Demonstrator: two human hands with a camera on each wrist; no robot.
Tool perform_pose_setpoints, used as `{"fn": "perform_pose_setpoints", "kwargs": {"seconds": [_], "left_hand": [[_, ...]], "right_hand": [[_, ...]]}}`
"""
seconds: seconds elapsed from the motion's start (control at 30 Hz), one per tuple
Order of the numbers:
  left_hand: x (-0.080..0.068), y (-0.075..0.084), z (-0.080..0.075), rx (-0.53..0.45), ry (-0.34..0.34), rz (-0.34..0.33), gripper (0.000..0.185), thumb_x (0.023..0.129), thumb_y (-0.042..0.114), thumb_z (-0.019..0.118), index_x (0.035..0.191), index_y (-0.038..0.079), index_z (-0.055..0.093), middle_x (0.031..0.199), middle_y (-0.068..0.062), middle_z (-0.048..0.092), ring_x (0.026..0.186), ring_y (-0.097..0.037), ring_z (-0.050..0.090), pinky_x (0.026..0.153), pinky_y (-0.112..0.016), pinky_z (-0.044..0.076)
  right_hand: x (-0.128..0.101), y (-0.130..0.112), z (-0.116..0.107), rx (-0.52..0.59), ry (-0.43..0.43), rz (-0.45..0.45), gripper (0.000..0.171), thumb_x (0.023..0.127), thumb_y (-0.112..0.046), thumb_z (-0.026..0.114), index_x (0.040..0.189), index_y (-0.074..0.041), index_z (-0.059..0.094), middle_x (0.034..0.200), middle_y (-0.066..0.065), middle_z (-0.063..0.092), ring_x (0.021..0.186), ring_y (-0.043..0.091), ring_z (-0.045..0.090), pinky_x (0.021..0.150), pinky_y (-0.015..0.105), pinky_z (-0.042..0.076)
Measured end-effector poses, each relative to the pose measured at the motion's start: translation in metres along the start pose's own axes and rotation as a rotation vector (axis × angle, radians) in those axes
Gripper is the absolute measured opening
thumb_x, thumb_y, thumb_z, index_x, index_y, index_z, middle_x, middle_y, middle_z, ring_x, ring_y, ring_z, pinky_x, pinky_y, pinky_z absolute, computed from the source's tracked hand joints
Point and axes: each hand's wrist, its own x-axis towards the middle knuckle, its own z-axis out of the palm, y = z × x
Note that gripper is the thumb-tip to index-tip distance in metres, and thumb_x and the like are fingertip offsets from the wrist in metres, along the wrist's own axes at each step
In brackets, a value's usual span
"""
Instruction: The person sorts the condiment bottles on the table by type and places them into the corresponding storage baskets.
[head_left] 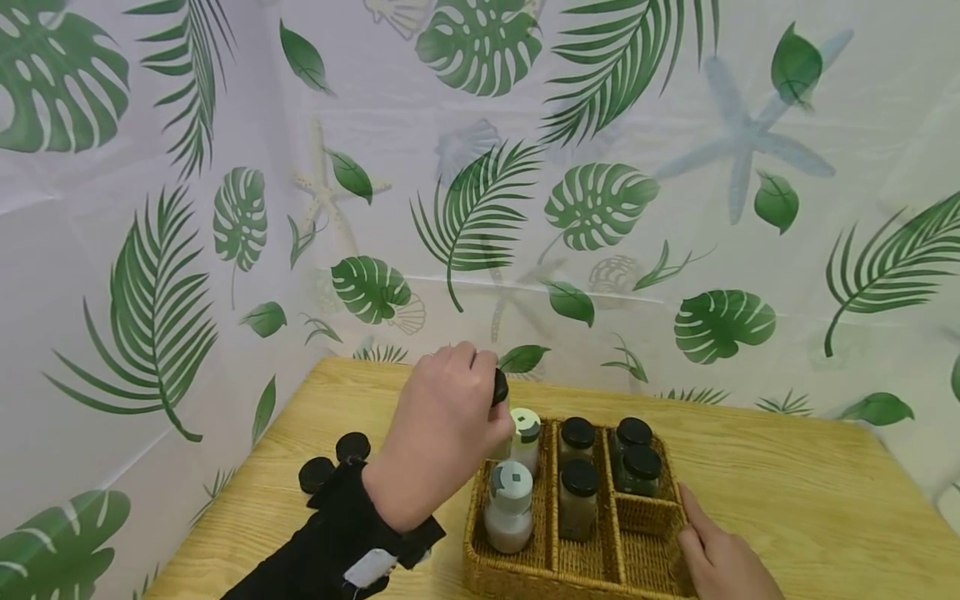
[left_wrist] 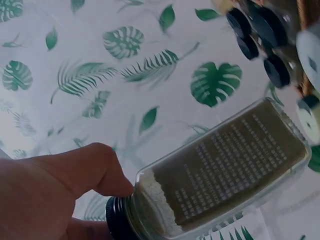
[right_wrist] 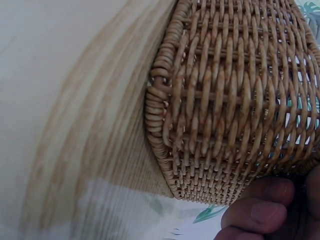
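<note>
Right hand [head_left: 720,558] gripped woven wicker basket [head_left: 585,575] at desk's near edge; left hand [head_left: 442,429] pinched black-capped, square glass jar [left_wrist: 225,175], powder-filled.

Left hand [head_left: 442,425] raised, fingers curled in a grip, black sleeve at wrist; right hand [head_left: 723,558] low, fingers curled, resting.
</note>
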Motion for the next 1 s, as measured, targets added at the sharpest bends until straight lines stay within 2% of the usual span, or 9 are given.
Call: {"fn": "perform_pose_setpoints", "kwargs": {"seconds": [0.13,0.3,0.53,0.8,0.9,1.0], "left_hand": [[-0.001,0.019,-0.001,0.002,-0.035,0.056,0.018,0.076,0.021,0.076,0.083,0.009,0.064,0.074,0.0,0.057,0.065,-0.016,0.056,0.062,-0.029,0.049],[-0.005,0.041,0.003,-0.001,-0.062,0.118,0.014,0.077,0.02,0.073,0.079,0.015,0.06,0.074,0.002,0.053,0.066,-0.012,0.049,0.064,-0.024,0.042],[-0.006,0.064,0.007,-0.005,-0.157,0.173,0.014,0.08,0.023,0.072,0.077,0.017,0.059,0.073,0.005,0.05,0.067,-0.01,0.048,0.067,-0.023,0.042],[-0.014,0.085,0.028,-0.013,-0.127,0.246,0.017,0.078,0.023,0.072,0.073,0.018,0.056,0.069,0.006,0.048,0.061,-0.009,0.047,0.056,-0.02,0.034],[-0.018,0.091,0.036,-0.004,-0.166,0.263,0.017,0.081,0.025,0.072,0.076,0.018,0.058,0.071,0.005,0.048,0.061,-0.01,0.044,0.057,-0.021,0.031],[-0.021,0.095,0.043,-0.006,-0.236,0.267,0.014,0.084,0.026,0.072,0.078,0.019,0.061,0.073,0.005,0.05,0.061,-0.01,0.045,0.057,-0.021,0.032]], "right_hand": [[0.0,0.0,0.0,-0.001,0.0,0.01,0.062,0.11,-0.033,0.026,0.16,0.001,0.014,0.048,-0.002,0.037,0.041,0.012,0.024,0.042,0.029,0.028],[0.0,-0.001,0.0,-0.003,-0.003,0.02,0.062,0.109,-0.033,0.026,0.16,0.001,0.014,0.049,-0.001,0.038,0.041,0.013,0.025,0.043,0.031,0.029],[-0.001,-0.001,0.0,0.006,-0.006,0.012,0.062,0.109,-0.032,0.026,0.16,0.002,0.015,0.049,-0.001,0.039,0.041,0.013,0.026,0.043,0.032,0.03],[0.0,0.0,-0.001,0.007,-0.007,0.014,0.061,0.109,-0.032,0.026,0.16,0.0,0.015,0.049,-0.001,0.038,0.042,0.013,0.025,0.042,0.032,0.031],[0.0,0.0,0.0,0.009,-0.006,0.014,0.062,0.11,-0.034,0.025,0.16,0.0,0.014,0.05,0.0,0.04,0.042,0.013,0.026,0.043,0.033,0.032],[0.0,0.001,0.0,0.011,-0.003,0.012,0.062,0.11,-0.036,0.025,0.16,-0.001,0.014,0.05,0.001,0.041,0.042,0.014,0.027,0.043,0.034,0.033]]}}
